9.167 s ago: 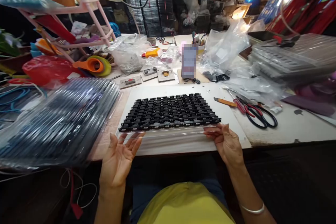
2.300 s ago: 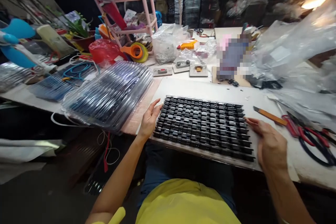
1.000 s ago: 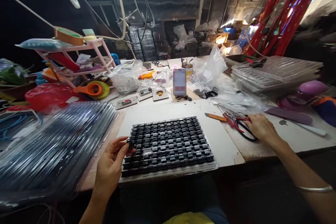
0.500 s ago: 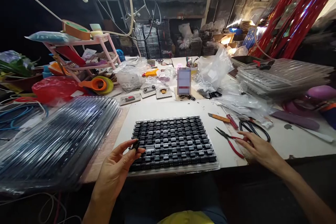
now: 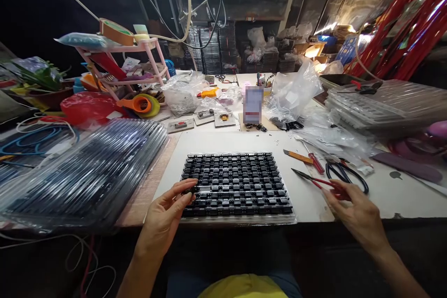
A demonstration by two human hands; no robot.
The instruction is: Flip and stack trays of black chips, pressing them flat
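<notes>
My left hand (image 5: pixel 171 207) pinches a small black plastic part (image 5: pixel 189 190) at the left edge of a clear tray (image 5: pixel 295 219). Rows of similar black parts (image 5: pixel 237 181) fill the tray, with a gap in one row near my fingertips. On the right, my right hand (image 5: pixel 352 200) is closed round the red handles of needle-nose pliers (image 5: pixel 314 179). Their dark jaws point left toward the tray and look closed.
Left of the tray lies a stack of filled clear trays (image 5: pixel 87 172). A utility knife (image 5: pixel 298 156), a screwdriver (image 5: pixel 316 163) and black-handled scissors (image 5: pixel 345 174) lie beyond the pliers. Plastic bags (image 5: pixel 296 88) and a phone (image 5: pixel 253 104) stand farther back.
My right hand has taken hold of the pliers by the handles, which have come together. My left hand still pinches the black part, now turned slightly. The view has shifted a little left.
</notes>
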